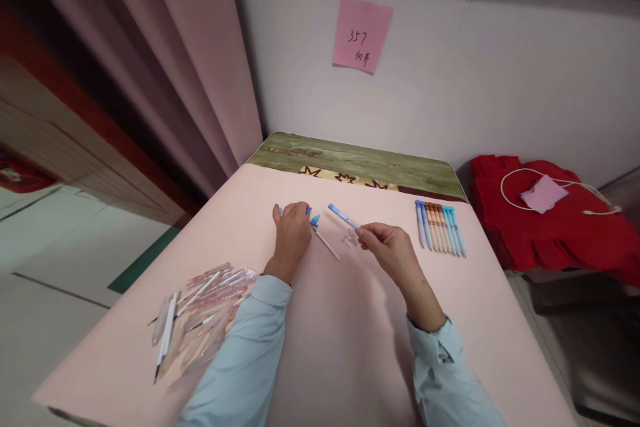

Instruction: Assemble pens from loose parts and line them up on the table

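My left hand (294, 233) has its fingers curled over a blue pen part (309, 211), most of which the hand hides. Between thumb and fingers, my right hand (387, 243) grips a blue pen barrel (341, 215) by its near end, the far end pointing up and left. A thin white refill (327, 245) lies on the table between the hands. Close to the left fingertips is a small bright blue piece (315, 220). Several small clear pieces (349, 238) rest just left of the right fingertips.
Assembled pens (440, 228) in blue, brown and light blue lie in a row at the right. A pile of refills and clear-wrapped parts (205, 313) spreads beside my left sleeve. Red cloth (485, 213) with a white cable (505, 180) is beyond the table's right edge.
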`<action>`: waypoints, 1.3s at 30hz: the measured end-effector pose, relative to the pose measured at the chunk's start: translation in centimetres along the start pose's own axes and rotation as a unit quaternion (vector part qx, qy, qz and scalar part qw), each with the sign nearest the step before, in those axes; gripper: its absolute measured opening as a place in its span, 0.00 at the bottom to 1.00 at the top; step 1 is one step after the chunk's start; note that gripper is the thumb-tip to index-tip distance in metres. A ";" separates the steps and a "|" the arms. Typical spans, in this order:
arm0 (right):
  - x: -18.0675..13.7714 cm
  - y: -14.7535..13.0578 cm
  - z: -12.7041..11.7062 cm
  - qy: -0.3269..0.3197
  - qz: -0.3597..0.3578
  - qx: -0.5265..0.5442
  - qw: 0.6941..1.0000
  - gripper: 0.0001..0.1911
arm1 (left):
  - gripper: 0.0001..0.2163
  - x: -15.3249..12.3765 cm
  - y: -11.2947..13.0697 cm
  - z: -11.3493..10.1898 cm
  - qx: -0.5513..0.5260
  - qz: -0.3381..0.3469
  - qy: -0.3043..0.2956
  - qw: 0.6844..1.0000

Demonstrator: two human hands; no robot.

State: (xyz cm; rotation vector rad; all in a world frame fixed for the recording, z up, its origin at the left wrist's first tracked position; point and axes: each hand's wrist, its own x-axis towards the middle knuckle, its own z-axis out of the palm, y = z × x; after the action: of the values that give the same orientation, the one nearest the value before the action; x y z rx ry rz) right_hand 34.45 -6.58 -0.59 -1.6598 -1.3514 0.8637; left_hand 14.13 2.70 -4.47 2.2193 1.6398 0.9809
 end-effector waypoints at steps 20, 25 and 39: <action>0.2 0.3 -1.1 0.040 0.006 -0.005 0.999 0.14 | 0.13 0.5 4.1 -2.4 -0.565 -0.212 -0.062 0.795; 0.1 0.2 -1.2 0.041 0.007 -0.005 0.999 0.14 | 0.13 0.5 3.5 -2.3 -0.551 -0.203 -0.051 0.808; 0.1 0.0 -1.0 0.034 0.010 -0.020 0.999 0.14 | 0.11 0.6 3.2 -2.7 -0.495 -0.191 -0.062 0.846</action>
State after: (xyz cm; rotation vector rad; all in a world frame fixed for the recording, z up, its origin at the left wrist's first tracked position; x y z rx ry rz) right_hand 35.35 -6.69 -0.15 -1.7207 -1.3142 0.7899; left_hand 15.02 1.58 -0.53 1.1761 1.0442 1.1544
